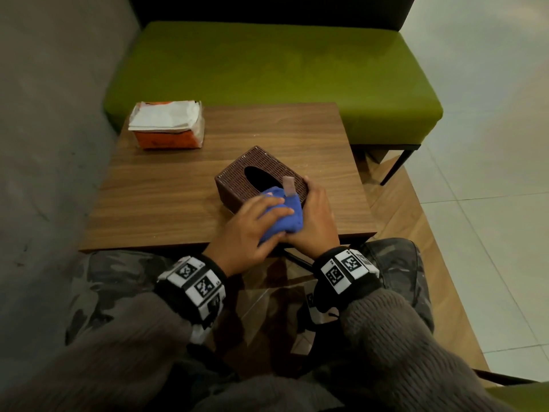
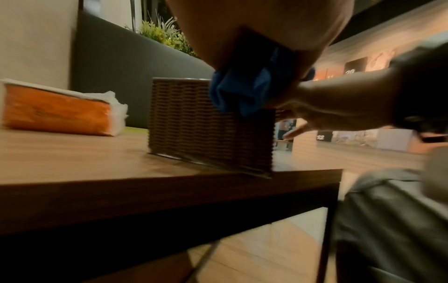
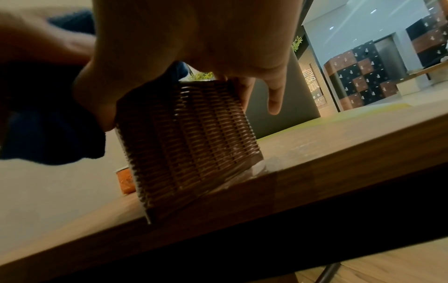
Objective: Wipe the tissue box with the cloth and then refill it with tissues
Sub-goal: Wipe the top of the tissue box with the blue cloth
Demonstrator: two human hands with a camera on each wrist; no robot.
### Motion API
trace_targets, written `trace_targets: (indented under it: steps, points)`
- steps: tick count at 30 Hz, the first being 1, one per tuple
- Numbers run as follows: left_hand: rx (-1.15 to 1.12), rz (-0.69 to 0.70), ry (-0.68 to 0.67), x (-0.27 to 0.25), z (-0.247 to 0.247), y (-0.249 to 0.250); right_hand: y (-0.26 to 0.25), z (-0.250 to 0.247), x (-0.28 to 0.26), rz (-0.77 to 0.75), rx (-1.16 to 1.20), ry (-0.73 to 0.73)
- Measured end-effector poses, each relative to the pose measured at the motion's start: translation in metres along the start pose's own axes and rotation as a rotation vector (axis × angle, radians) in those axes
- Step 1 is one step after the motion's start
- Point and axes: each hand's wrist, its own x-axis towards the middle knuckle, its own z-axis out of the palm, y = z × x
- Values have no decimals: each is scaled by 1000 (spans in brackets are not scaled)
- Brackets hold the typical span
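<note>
A brown woven tissue box (image 1: 237,179) (image 2: 206,134) (image 3: 189,137) stands on the wooden table (image 1: 166,188), its oval slot dark and empty. My left hand (image 1: 249,230) (image 2: 254,28) grips a bunched blue cloth (image 1: 285,215) (image 2: 237,95) (image 3: 48,134) and presses it on the box's near top edge. My right hand (image 1: 316,212) (image 3: 206,38) grips the box's near right corner, thumb on the near side, fingers down the right side. An orange pack of white tissues (image 1: 167,124) (image 2: 55,113) lies at the table's far left.
A green padded bench (image 1: 267,66) stands right behind the table, and a grey wall (image 1: 44,114) runs along the left. The box sits close to the table's near edge (image 2: 169,183), above my lap.
</note>
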Motion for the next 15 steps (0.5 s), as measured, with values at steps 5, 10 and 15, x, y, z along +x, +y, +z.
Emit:
trace_targets:
  steps: [5,10,15]
  points:
    - [-1,-224,173,15,-29,-52,-1,1,0,-7,-30,23]
    - [19,-158,157,2,0,-16,-1,-4,6,-6,-58,-23]
    - [-12,-21,13,1,-8,-18,-1,-8,6,-12,-55,-49]
